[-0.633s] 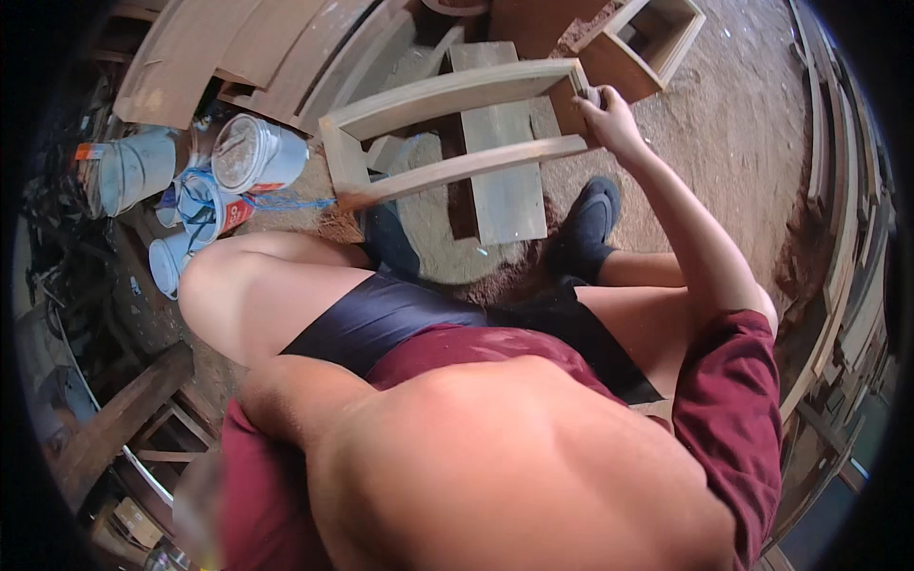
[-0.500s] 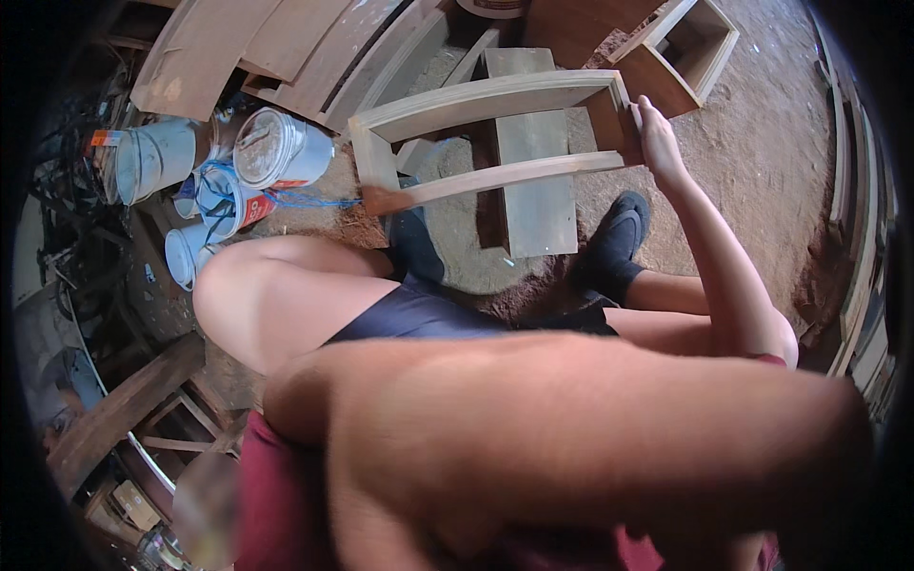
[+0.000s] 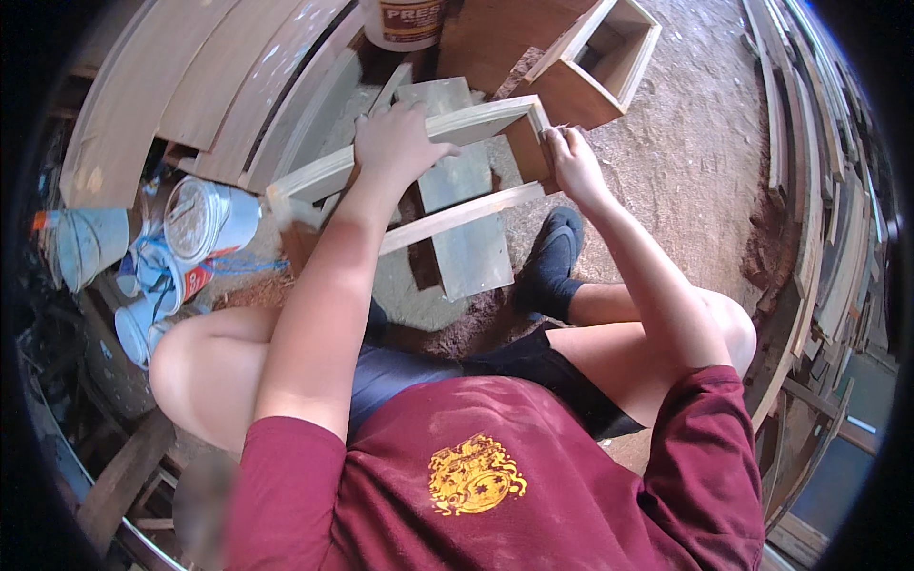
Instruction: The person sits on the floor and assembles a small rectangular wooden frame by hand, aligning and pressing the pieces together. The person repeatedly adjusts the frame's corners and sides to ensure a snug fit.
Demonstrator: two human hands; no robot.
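Observation:
A long open rectangular wooden frame with pale rails and a darker board at its right end is held slantwise above the ground. My right hand is closed on its right end, thumb and fingers pinching near the corner. Across its far long rail lies my left hand, fingers bent over the far edge and thumb sticking out over the inside. My left forearm hides the rail's near left part and some of the left end. Underneath the frame a flat grey board lies on the ground.
Paint buckets with blue string stand at the left. A large white bucket and an open wooden box are at the far side. Wooden panels lie far left; stacked planks line the right. My shoe is close below the frame.
My left arm, which blocked the near view, has swung out, and its hand is now on the far rail. My right hand still holds the frame's end. The whole view has shifted.

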